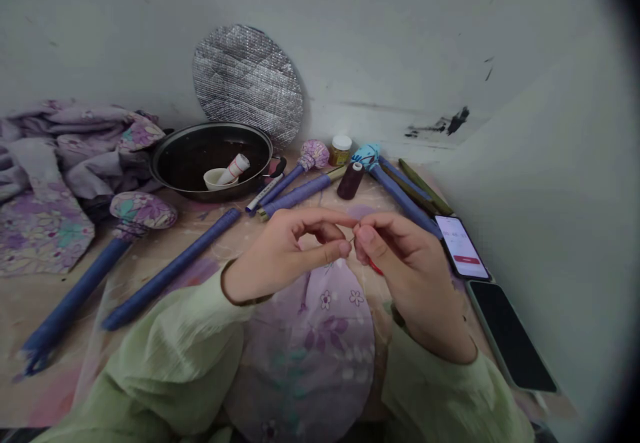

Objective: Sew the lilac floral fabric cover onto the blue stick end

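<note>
In front of my chest, the fingertips of my left hand (295, 249) and my right hand (407, 269) meet. My right hand is closed in a pinch around a thin, needle-like sliver (352, 239), too small to make out fully. The fingers of my left hand are curled, thumb and forefinger at the sliver's near side; whatever lies in them is hidden. Below both hands lies a lilac flowered cloth (310, 363). A bit of a red object (375, 267) shows beside my right fingers, mostly covered. Behind them stands a dark spool of thread (351, 181).
A black pan (165, 169) holds a small white cup (214, 177) with a white roll. Cloth-headed sticks (80, 296) and a blue-wrapped rod (175, 266) lie left. A lidded jar (341, 151) stands at the wall. Two phones (510, 336) lie right. Flowered cloth (45, 223) is heaped far left.
</note>
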`<move>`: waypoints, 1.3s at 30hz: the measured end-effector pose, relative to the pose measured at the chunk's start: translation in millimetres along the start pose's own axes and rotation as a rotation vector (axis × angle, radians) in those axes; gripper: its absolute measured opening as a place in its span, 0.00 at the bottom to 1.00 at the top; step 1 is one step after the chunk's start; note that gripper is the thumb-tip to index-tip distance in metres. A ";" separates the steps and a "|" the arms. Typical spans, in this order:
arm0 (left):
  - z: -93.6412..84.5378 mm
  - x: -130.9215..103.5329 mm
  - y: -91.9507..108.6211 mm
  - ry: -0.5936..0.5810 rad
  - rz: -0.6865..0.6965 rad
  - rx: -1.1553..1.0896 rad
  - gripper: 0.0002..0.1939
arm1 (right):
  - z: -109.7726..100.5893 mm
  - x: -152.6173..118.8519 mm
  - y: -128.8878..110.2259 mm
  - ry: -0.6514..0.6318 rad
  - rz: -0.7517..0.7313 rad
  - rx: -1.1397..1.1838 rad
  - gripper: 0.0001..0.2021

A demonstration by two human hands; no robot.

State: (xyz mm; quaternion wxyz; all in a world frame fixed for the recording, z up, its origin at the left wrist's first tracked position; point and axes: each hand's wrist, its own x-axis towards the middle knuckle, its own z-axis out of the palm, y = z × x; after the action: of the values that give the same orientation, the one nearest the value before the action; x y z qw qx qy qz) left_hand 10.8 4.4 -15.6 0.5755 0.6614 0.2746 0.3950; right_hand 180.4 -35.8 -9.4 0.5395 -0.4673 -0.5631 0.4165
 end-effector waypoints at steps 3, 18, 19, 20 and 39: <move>-0.1 0.9 -0.1 -0.010 -0.003 -0.030 0.13 | 0.6 -1.9 3.9 0.008 -0.004 0.054 0.03; -1.0 0.7 7.7 -0.111 -0.024 -0.005 0.07 | 2.6 -0.5 -0.6 -0.051 0.107 0.435 0.07; -0.6 0.6 9.1 -0.114 -0.041 -0.013 0.08 | 2.5 -0.7 -0.1 -0.040 0.096 0.427 0.07; 0.0 0.6 10.4 -0.115 -0.053 -0.005 0.08 | 2.3 -0.8 1.1 -0.027 0.081 0.410 0.06; -5.5 -1.3 14.9 0.035 0.084 0.437 0.08 | 2.8 -0.9 0.6 -0.034 0.051 0.359 0.09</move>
State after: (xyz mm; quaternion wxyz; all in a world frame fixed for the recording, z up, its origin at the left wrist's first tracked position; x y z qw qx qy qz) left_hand 4.1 3.6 -1.2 0.3966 0.7743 0.3357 0.3612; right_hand 177.6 -36.4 -10.3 0.5940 -0.3703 -0.4768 0.5317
